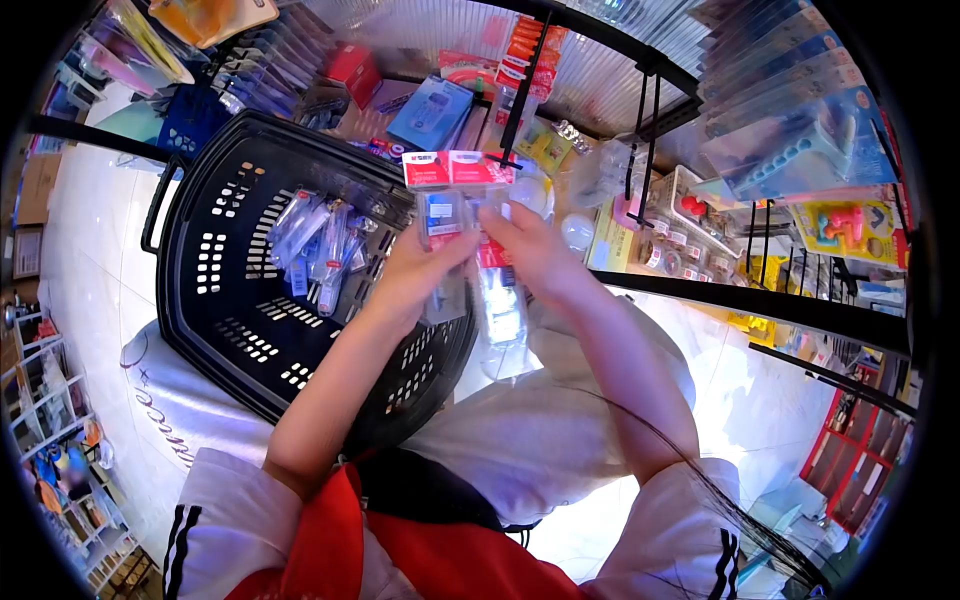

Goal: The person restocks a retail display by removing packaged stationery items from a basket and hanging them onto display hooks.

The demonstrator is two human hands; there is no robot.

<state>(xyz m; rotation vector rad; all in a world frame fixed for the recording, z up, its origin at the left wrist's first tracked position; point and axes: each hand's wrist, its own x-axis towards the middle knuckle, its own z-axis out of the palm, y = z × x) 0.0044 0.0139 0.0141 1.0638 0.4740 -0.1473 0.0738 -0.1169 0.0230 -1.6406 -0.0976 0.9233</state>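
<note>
In front of my body, my left hand (pixel 420 265) is closed on a clear plastic packet (pixel 441 208) with a red and white header card, its thumb lying across the front. Close beside it, my right hand (pixel 535 252) grips a second, longer clear packet (pixel 503 318) with a similar card. The two packets hang upright side by side, their header cards touching or nearly so. What is inside them is too glossy to make out. Under my left forearm stands a black shopping basket (pixel 225 350), with several slim clear packages (pixel 325 245) lying in it.
Shelving with a black metal rail (pixel 760 300) runs along the right. Black display hooks hold hanging packs (pixel 800 130) at the upper right. A blue box (pixel 430 113) and a red box (pixel 353 75) sit on the shelf behind the basket. A white plastic bin (pixel 690 215) holds small rolls.
</note>
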